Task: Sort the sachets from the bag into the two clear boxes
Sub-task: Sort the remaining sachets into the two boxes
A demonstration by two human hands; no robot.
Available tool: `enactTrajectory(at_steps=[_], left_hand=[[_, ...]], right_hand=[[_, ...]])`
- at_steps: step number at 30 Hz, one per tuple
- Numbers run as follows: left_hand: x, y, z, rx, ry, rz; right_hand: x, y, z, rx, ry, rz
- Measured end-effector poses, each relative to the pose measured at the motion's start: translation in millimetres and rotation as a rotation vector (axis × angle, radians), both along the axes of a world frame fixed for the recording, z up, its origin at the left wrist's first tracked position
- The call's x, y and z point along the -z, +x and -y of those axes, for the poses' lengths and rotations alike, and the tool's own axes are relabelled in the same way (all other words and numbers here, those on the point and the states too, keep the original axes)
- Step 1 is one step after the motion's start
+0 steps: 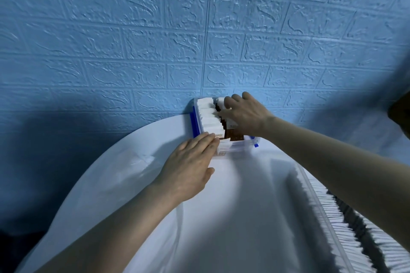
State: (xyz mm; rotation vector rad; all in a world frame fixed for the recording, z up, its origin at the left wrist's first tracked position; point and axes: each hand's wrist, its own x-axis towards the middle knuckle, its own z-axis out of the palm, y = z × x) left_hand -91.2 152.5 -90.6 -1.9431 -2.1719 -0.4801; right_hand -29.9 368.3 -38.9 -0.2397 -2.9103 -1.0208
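**Both hands at the far box of sachets**

Nearest the camera, at the right front edge of the white round table (pixel 233 217), a second clear box (pixel 346 224) runs off the lower right corner, packed with a blurred row of upright white sachets. The table stands against a blue wall (pixel 155 29) embossed with a brick pattern; a dark shadow falls on the wall at the left.

At the table's far edge, touching the wall, sits the clear box (pixel 237 146) with blue clasps on its left and right sides. It is filled with white sachets (pixel 207 117) standing in a row, brown print showing on their right halves.

The left hand (pixel 190 166) lies flat, fingers straight and together, fingertips pressing the box's near left corner; it grips nothing. The right hand (pixel 241 115) reaches over the box from the right, fingers bent down onto the sachet tops; whether it pinches one cannot be told.
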Motion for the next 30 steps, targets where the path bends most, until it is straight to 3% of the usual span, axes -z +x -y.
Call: enactTrajectory(at_steps=[10,15,20,23,30], left_hand=[[4.1,-3.6,-0.8,-0.048,-0.002,-0.084],[-1.1,1.0,0.0,-0.016,-0.021,-0.019],[2.5,-4.5,0.0,-0.019,-0.031,-0.057],[0.0,-1.5,-0.2,-0.013,-0.035,-0.040],[-0.7,-5.4,2.0,0.000,-0.079,0.027]], right_hand=[[-2.4,1.9,-1.6,0.042,0.154,0.108],[12.2,-1.1,-5.9,0.080,-0.023,0.113],[13.1,-1.9,-7.5,0.130,-0.038,0.087],[12.0,-2.1,-8.9,0.020,-0.053,0.006],[-34.1,64.4,3.6,-0.004,-0.603,-0.404]])
